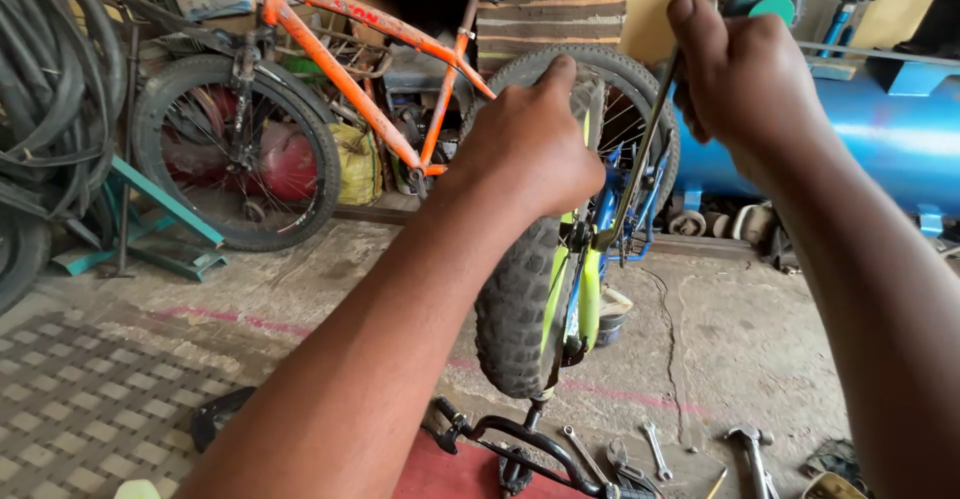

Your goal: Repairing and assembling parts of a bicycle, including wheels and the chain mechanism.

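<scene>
An upturned small bicycle with a knobby black tyre [515,304] and a yellow-green rim stands in front of me. My left hand [530,144] grips the top of that tyre. My right hand [745,74] is closed around the upper end of a long metal bar [632,174], a tyre-lever-like tool. The bar slants down and left, and its lower tip rests at the rim beside the blue frame. The black handlebar [520,439] lies on the floor at the bottom.
An orange bicycle [350,69] stands at the back left, next to hanging black tyres [50,89]. A blue compressor tank [900,139] lies at the right. Spanners [655,449] and a hammer [750,449] lie on the concrete floor in front.
</scene>
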